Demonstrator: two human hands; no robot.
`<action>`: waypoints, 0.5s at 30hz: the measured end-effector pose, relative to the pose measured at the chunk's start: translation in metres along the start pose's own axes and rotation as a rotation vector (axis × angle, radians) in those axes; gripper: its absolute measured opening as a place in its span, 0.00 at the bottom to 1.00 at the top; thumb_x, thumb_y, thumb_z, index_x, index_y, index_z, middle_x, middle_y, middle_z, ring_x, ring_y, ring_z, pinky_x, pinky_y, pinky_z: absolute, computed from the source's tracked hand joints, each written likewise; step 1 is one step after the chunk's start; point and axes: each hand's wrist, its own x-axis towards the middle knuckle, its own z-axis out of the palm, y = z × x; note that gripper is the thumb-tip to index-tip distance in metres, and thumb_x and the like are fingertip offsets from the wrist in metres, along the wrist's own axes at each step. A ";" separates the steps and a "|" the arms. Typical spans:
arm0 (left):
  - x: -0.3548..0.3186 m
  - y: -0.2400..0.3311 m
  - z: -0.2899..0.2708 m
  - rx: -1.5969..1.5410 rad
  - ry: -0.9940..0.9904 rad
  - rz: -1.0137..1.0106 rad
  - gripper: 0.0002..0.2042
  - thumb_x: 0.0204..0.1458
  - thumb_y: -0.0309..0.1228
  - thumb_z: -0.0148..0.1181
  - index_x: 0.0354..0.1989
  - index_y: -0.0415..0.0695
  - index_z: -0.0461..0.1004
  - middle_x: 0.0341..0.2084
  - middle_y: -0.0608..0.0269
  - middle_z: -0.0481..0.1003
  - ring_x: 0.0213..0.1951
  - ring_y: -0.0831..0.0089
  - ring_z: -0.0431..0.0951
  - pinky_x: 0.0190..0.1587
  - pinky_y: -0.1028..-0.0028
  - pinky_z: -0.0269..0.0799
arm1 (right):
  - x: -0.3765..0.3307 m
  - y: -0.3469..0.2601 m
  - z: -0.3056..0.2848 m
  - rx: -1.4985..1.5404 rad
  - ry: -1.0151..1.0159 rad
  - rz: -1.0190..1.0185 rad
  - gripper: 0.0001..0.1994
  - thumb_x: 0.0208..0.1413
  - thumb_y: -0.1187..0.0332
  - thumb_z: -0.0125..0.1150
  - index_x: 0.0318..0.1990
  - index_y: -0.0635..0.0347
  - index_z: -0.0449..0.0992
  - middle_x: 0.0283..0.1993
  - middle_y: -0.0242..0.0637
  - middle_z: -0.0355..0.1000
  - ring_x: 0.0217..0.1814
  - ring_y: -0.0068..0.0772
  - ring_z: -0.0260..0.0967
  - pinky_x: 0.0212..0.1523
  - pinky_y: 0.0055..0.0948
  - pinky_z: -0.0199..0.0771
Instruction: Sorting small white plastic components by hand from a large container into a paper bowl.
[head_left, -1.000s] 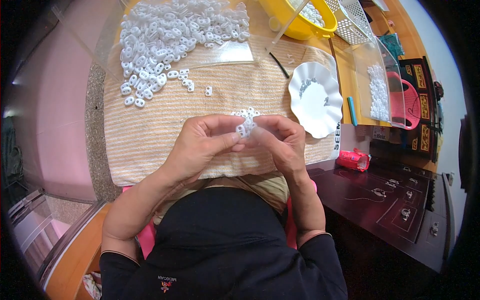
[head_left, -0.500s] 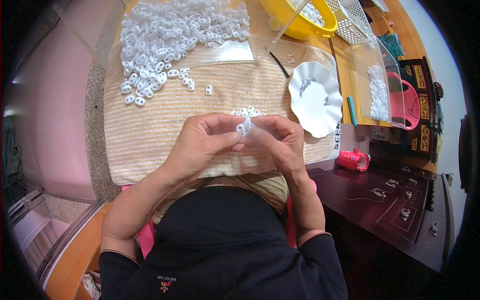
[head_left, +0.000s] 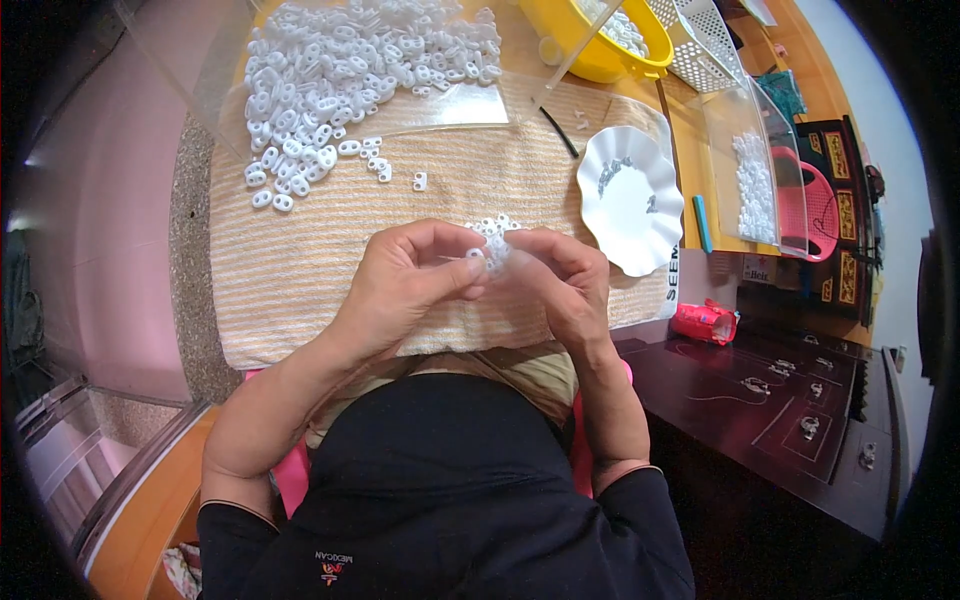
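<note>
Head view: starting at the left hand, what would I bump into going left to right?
Left hand holding a small white piece, right hand, wavy white plate, teal stick, right-side heap of white pieces, pink plastic thing.

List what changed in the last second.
The small white holed piece at the left hand's fingertips has shifted slightly left and up, with less of its face showing; the left thumb rose a little. No release is visible; what the right hand grips is unclear.

Unchanged: the white pile, wavy plate and black stick.
</note>
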 end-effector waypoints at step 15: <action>-0.002 -0.002 0.001 0.099 -0.071 -0.034 0.06 0.53 0.26 0.63 0.34 0.38 0.74 0.27 0.63 0.77 0.29 0.80 0.76 0.32 0.80 0.74 | -0.002 -0.010 -0.004 -0.035 -0.178 0.027 0.08 0.57 0.74 0.59 0.42 0.68 0.74 0.36 0.33 0.75 0.38 0.19 0.71 0.41 0.20 0.70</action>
